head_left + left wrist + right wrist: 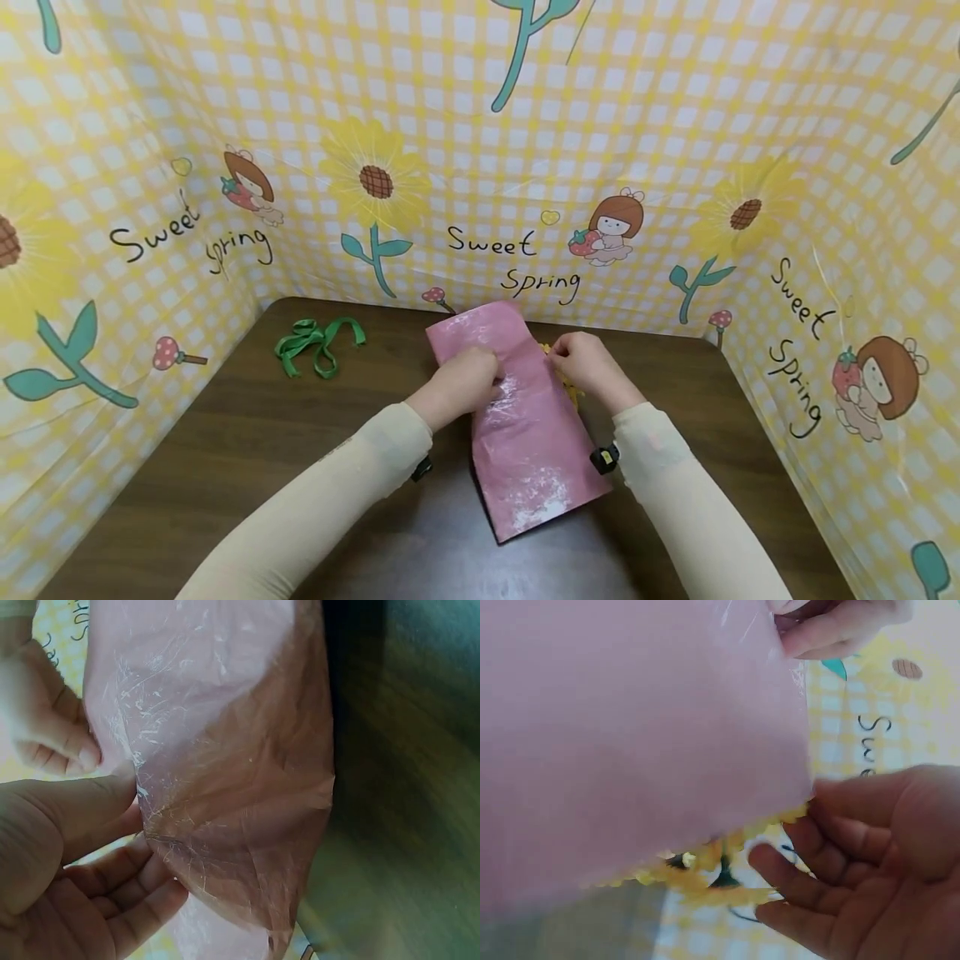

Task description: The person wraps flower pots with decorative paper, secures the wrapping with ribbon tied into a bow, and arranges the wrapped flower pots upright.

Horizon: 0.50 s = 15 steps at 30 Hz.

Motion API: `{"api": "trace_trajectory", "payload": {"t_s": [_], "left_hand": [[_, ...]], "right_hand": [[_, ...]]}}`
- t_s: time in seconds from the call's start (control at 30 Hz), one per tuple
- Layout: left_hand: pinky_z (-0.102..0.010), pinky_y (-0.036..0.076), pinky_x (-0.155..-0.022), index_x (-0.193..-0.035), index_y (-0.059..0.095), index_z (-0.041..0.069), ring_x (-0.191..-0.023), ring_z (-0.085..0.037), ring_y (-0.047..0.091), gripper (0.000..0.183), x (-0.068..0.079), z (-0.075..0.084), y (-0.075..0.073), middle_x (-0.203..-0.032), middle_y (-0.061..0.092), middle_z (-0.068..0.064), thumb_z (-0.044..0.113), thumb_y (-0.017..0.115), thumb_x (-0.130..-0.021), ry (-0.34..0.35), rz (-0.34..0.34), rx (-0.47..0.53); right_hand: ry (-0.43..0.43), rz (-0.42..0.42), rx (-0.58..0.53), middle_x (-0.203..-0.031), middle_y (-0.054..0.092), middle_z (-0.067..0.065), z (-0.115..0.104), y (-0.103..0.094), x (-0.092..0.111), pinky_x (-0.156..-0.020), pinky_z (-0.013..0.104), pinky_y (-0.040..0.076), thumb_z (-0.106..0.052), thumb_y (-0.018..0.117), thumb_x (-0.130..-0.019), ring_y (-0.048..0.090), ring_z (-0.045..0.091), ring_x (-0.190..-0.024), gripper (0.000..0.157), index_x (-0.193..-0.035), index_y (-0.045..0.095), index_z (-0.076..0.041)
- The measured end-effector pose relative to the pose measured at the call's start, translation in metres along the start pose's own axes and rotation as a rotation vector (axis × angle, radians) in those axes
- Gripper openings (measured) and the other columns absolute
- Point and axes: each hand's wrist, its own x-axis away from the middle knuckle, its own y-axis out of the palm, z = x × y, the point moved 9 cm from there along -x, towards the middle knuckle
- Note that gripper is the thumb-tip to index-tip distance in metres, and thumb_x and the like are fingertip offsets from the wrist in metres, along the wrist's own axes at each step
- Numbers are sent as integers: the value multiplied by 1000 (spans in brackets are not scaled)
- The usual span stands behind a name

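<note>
A long sheet of pink wrapping paper (525,433), glossy and creased with white glints, stands tilted above the table. My left hand (467,379) pinches a fold of it between thumb and fingers, as the left wrist view shows on the paper (225,802). On the other side, my right hand (588,362) pinches the paper's edge, thumb tip at the corner in the right wrist view. Yellow artificial flowers (724,881) with dark green bases peek out from behind the sheet, close to the right fingertips (769,862). Most of the flowers are hidden behind the paper.
A green ribbon (311,342) lies in loose loops at the back left of the dark wooden table (247,467). Yellow checked cloth (480,167) with sunflower prints hangs round the back and both sides. A black band (604,457) is on the right wrist.
</note>
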Motion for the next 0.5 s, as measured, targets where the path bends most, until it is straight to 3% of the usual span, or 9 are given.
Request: {"api": "trace_trajectory", "payload": {"t_s": [0.03,0.2,0.4,0.5], "left_hand": [[-40,53,-67,-69,69,12,-69,-22,59,19,3,7,-8,-72,63,-5,16,78,-86,-36,-9,-7],[-37,51,-59,-63,62,14,-65,-20,58,29,4,1,-4,-72,59,-3,20,79,-86,-148,11,3],[-34,45,-53,-60,54,16,-60,-16,50,35,4,-7,-1,-66,55,0,21,77,-87,-258,38,77],[-35,45,-53,-59,54,15,-59,-17,51,33,5,-8,1,-65,55,-1,17,74,-84,-304,79,118]], "right_hand": [[-12,34,36,-92,70,5,-5,-4,1,-67,37,52,-23,65,-100,62,21,-76,15,-95,73,-11],[-118,177,161,-103,71,8,-42,-23,12,-83,44,54,-17,66,-99,67,26,-94,12,-102,74,-10],[-276,141,146,-91,70,7,-89,-9,31,-80,41,56,-9,69,-95,66,24,-86,9,-94,77,-7],[-299,124,133,-84,69,6,-95,10,35,-76,39,55,-3,67,-92,64,21,-79,12,-88,78,-5]]}}
